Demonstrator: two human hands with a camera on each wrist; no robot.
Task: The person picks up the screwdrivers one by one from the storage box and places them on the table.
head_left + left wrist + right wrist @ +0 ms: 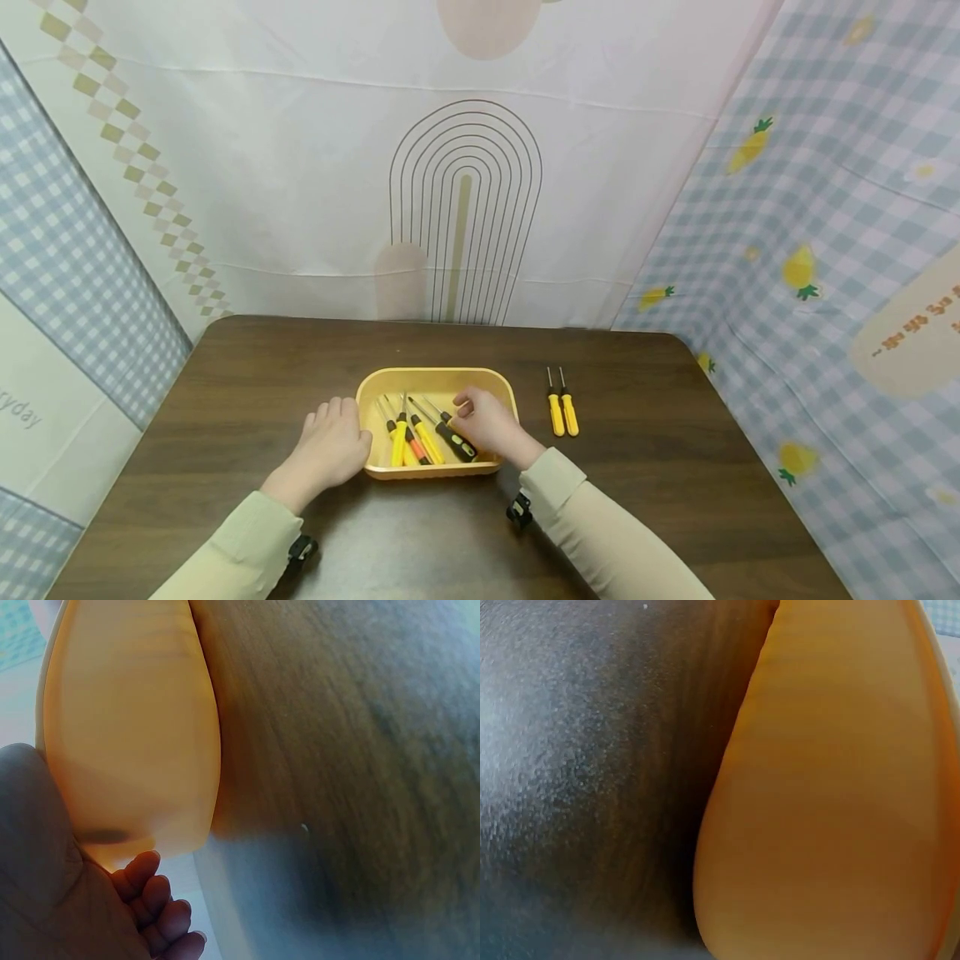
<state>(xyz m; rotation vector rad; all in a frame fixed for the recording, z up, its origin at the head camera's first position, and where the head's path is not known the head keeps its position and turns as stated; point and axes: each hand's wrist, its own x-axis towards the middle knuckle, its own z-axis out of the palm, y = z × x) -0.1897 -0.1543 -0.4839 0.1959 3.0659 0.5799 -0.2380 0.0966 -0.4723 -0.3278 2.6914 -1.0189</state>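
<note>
A yellow basket (435, 472) holds several screwdrivers, mostly with yellow-and-black handles. One has a black handle (459, 443), another a red-and-black one (417, 450). At the basket's left end my left hand (333, 442) holds the rim, thumb over the edge; in the left wrist view its fingers (156, 894) curl by the outer wall. My right hand (491, 425) reaches over the right side, fingers curled, and pinches a yellow-handled screwdriver (446, 416), most of whose handle is hidden. Only the basket's outer wall (825, 787) and the table appear in the right wrist view.
Two yellow-handled screwdrivers (555, 412) lie side by side on the dark wooden table (645, 467), right of the basket, shafts pointing away. Patterned cloth (315, 192) hangs behind the table and at both sides.
</note>
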